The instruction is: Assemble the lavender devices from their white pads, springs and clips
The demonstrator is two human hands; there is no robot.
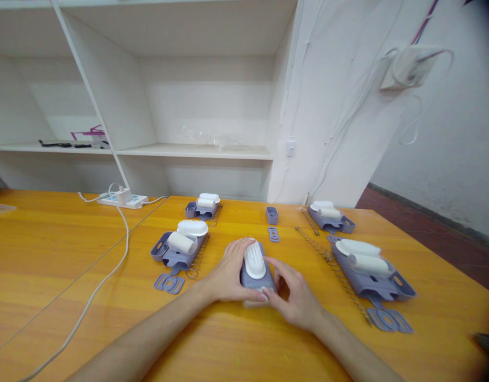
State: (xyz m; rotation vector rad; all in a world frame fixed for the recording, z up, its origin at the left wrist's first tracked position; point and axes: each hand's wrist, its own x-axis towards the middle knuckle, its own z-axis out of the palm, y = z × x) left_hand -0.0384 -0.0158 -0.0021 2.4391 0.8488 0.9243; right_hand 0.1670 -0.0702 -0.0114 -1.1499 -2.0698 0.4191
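In the middle of the table, a grey-purple plastic case (pixel 258 285) stands between my hands with a white, ridged oval piece (pixel 255 260) on top. My left hand (pixel 232 273) wraps its left side, fingers at the far end and thumb at the near end. My right hand (pixel 294 292) grips the right side, its thumb close to my left thumb at the near edge and its index finger by the white piece. My palms hide part of the case's sides. A pale strip shows below its near end.
Similar grey-purple parts sets with white rolls lie left (pixel 180 257) and right (pixel 367 270), more farther back. A coiled spring (pixel 332 260) lies right of my hands. A small grey box (pixel 272 215) sits ahead. A white cable (pixel 127 233) runs from a power strip (pixel 138 201) at left.
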